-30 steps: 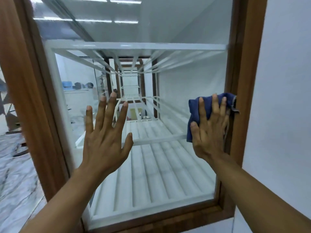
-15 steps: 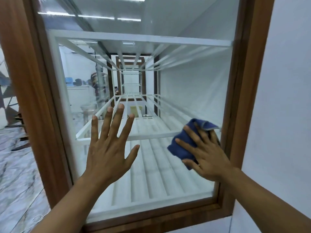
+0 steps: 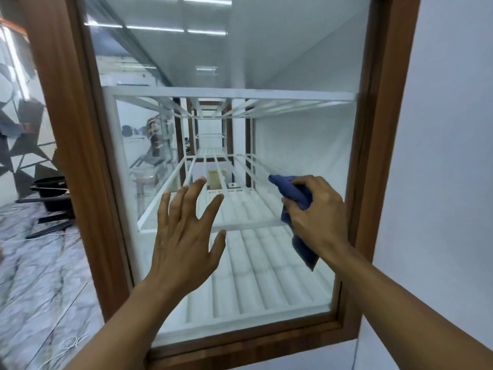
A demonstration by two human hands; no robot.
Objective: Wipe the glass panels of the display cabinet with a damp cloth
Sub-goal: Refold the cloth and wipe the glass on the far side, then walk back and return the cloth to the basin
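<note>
The display cabinet's end glass panel (image 3: 293, 124) fills the view, set in a brown wooden frame (image 3: 378, 129). White wire shelves (image 3: 229, 93) show through the glass. My left hand (image 3: 184, 236) is spread flat with straight fingers at the lower middle of the pane. To its right, my right hand (image 3: 317, 212) grips a bunched dark blue cloth (image 3: 293, 194) near the glass. One end of the cloth sticks out up and left. A tail hangs below my wrist.
A white wall (image 3: 448, 156) runs along the right of the frame. On the left, a marble-patterned floor (image 3: 40, 276) carries a black pan (image 3: 49, 184) and dark bars. A white cord (image 3: 66, 345) lies on the floor.
My right hand has come down from the frame's right edge and bunched the cloth, which was spread flat under it. The left hand stays spread on the glass. The view has tilted upward.
</note>
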